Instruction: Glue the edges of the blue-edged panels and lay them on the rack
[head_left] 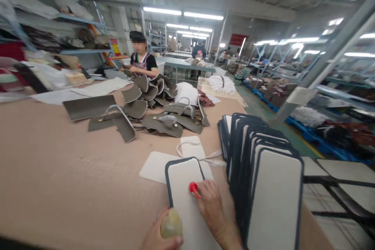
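Note:
My left hand is wrapped round a yellowish, translucent squeeze bottle at the bottom of the view. A red pointed nozzle cap is pinched in the fingers of my right hand, apart from the bottle. Both hands are over a cream panel with a dark blue edge, which lies on the table. Under its far end is a plain white sheet. Beyond that lies a small white piece with a strap.
Dark-edged panels stand in a leaning row close on my right. Olive bag parts with handles are heaped across the brown tabletop. A co-worker is at the far side. A slanting metal post rises at right.

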`<action>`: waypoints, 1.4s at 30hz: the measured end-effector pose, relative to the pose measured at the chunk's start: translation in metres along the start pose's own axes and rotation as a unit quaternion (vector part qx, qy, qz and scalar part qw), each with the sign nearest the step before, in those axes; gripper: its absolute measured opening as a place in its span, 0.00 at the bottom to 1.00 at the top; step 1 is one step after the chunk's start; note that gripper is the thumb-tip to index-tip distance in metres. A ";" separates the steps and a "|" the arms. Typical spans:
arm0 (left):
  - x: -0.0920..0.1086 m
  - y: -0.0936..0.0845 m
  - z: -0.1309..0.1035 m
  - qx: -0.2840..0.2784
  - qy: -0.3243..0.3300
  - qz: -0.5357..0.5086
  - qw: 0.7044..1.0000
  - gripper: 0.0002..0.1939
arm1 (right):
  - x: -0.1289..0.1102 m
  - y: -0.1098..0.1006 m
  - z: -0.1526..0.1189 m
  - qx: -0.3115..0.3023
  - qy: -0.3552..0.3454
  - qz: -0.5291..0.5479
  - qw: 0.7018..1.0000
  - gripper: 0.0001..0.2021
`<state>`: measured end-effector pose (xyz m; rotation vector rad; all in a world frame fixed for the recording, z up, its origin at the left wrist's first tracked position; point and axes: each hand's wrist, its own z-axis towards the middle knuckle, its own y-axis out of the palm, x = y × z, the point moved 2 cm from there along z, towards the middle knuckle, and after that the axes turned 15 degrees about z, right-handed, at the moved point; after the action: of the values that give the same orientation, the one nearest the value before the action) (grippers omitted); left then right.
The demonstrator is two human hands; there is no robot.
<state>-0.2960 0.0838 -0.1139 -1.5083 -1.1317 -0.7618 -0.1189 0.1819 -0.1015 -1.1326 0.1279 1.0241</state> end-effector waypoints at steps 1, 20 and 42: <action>-0.007 -0.010 -0.001 0.013 -0.021 -0.013 1.000 0.40 | 0.000 0.018 0.002 -0.029 0.004 0.006 1.000 0.04; -0.002 -0.009 -0.004 -0.045 -0.003 0.064 0.997 0.34 | 0.019 0.033 0.021 -0.219 0.042 -0.073 0.972 0.09; 0.025 0.016 0.001 -0.063 0.105 0.293 0.948 0.36 | 0.041 0.039 0.014 -0.255 0.069 0.139 0.954 0.11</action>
<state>-0.2720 0.0916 -0.0972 -1.7063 -0.4353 -0.5656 -0.1296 0.2196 -0.1441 -1.6938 0.1415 1.2686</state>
